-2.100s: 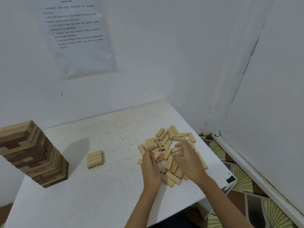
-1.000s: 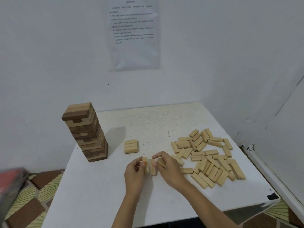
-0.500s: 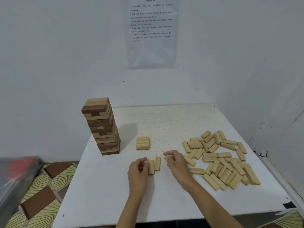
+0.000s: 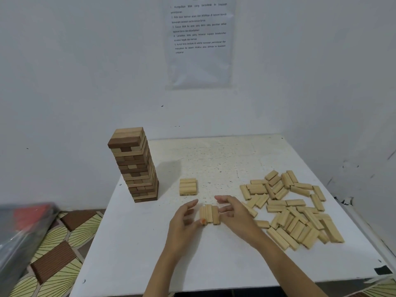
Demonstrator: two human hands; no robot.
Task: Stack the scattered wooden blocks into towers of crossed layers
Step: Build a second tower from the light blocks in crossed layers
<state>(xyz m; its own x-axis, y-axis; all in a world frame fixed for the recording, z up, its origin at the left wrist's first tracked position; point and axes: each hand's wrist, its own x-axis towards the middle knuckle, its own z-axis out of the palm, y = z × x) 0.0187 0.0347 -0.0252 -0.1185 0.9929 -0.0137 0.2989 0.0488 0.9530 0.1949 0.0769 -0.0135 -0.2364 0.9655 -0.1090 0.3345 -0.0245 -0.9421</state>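
We see three pale wooden blocks (image 4: 209,214) lying flat, side by side with their long sides touching and their ends pointing away from us. They sit right between our left hand (image 4: 184,221) and our right hand (image 4: 235,215), and the fingers of both hands touch the outer blocks. Just beyond the left fingertips is a low square stack (image 4: 188,186) of pale blocks, with its top blocks running crosswise. Farther off, beyond and to the left of the left hand, a tall tower (image 4: 135,166) of pale and dark brown crossed layers stands upright. To the right of the right hand, many loose blocks (image 4: 293,209) lie flat at mixed angles, the nearest just beside the wrist.
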